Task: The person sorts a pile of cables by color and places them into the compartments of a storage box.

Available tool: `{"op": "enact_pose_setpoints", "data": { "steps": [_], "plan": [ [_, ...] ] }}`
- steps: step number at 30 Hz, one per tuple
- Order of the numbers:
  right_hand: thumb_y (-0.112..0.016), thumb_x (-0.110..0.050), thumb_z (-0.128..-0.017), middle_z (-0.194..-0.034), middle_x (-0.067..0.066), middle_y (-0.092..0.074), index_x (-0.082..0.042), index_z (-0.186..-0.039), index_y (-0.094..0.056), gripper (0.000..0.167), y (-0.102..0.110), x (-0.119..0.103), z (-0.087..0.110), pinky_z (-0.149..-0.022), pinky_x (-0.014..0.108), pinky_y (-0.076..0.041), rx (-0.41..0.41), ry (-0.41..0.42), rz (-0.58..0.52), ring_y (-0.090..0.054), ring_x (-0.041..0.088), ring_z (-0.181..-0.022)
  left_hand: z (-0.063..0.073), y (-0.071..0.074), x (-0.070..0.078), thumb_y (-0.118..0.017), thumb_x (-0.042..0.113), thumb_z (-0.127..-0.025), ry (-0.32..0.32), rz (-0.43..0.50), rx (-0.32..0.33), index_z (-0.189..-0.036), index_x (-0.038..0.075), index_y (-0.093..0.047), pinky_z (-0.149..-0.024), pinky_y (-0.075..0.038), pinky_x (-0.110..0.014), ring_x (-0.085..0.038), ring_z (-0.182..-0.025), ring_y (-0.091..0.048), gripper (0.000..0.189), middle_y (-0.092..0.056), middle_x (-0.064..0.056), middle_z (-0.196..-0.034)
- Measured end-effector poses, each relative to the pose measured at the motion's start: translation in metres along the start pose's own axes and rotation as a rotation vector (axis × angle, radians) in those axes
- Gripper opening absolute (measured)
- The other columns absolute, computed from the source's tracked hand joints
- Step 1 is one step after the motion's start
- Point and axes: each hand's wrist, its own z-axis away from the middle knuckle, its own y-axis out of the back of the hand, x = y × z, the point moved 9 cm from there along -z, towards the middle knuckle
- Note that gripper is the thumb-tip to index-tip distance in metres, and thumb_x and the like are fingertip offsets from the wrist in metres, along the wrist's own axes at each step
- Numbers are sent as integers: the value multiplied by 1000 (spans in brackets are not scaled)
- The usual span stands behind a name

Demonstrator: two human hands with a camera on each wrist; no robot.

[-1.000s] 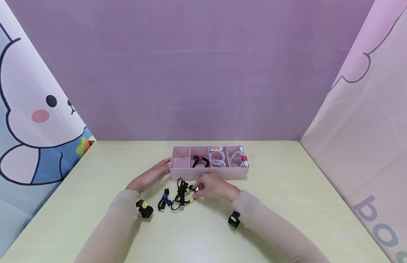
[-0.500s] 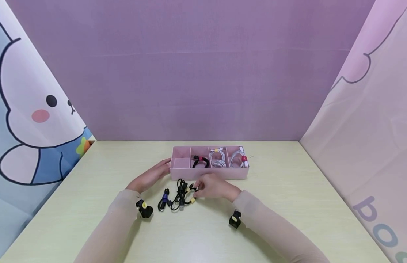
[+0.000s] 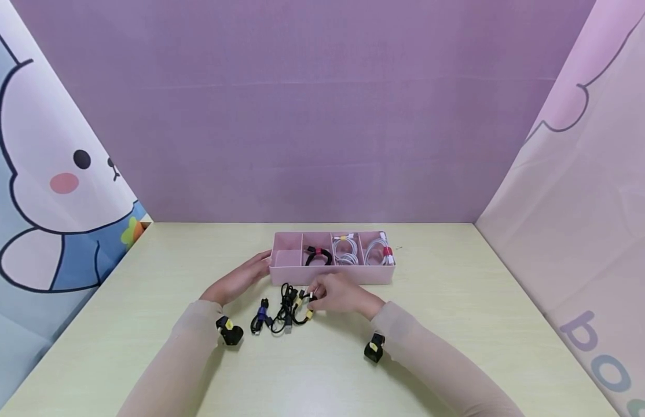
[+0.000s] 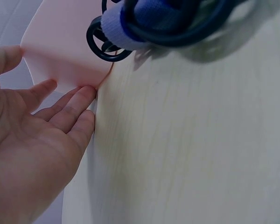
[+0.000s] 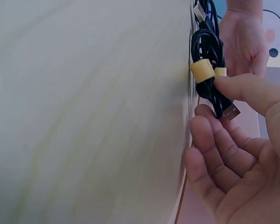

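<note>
Head view: pale counter (image 3: pixel 301 382), its far edge meeting a plain purple backdrop (image 3: pixel 322 127). Left panel (image 3: pixel 62 127) carries a white cartoon animal on blue; right panel (image 3: pixel 572 231) is pale pink with outlines and letters. Small dark mark (image 3: pixel 398 248) on the counter, right of the pink box (image 3: pixel 291 277). Both forearms in beige sleeves (image 3: pixel 176 359).

Box is divided into four; from the second compartment rightward: black coil with red tie (image 3: pixel 325 255), white coil with yellow tie (image 3: pixel 345 255), white coil with red tie (image 3: pixel 387 252). On the counter in front: purple-tied black cable (image 3: pixel 261 315), then a black cable tangle (image 3: pixel 287 307).

Left wrist view adds wood grain and contact: left hand (image 4: pixel 35 140) has fingers extended, tips against the box's end wall, grasping nothing.

Right wrist view adds what the knuckles cover from above: right hand (image 5: pixel 242 158) pinches the yellow-tied black cable (image 5: pixel 203 71) between thumb and fingers, at the tangle's right side; its metal USB plug (image 5: pixel 232 112) shows clearly.
</note>
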Motion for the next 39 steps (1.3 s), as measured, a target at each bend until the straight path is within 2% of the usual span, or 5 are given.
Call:
{"op": "enact_pose_setpoints", "data": {
  "steps": [12,22,26,33,39],
  "plan": [
    [-81,-20,-86,-101,-1,-71,-5,-116,-71,35,-1,5,0,-82,22,-55,-17,16,-124,-65,10,-91,0,2,1,-30,46,-110,5,-10,5,-162,15,-13,-120,-14,-54,-35,-147,-27,64,-27,-15,-162],
    [-83,-22,-84,-105,1,-72,-5,-116,-72,38,2,4,0,-82,23,-55,-5,10,-128,-65,11,-91,0,2,0,-31,46,-110,3,-10,7,-162,16,-13,-120,-14,-55,-35,-147,-27,63,-28,-14,-162],
    [-84,-25,-84,-102,-1,-72,-6,-115,-72,39,2,5,0,-80,24,-56,4,-3,-126,-65,10,-88,1,1,1,-30,43,-110,1,-11,6,-162,15,-13,-120,-14,-56,-36,-147,-26,62,-27,-15,-162],
    [-83,-26,-85,-83,-7,-67,-9,-116,-71,37,0,9,2,-66,26,-55,-4,-26,-173,-62,11,-72,1,1,-2,-31,44,-110,23,-6,10,-162,18,-14,-120,-14,-55,-34,-147,-27,61,-29,-13,-161],
    [-82,-25,-85,-86,-7,-68,-7,-115,-70,37,0,9,4,-71,26,-56,0,-27,-183,-63,10,-77,0,2,-3,-32,45,-110,16,1,8,-162,18,-14,-120,-14,-54,-34,-147,-28,61,-29,-13,-162]
  ]
}}
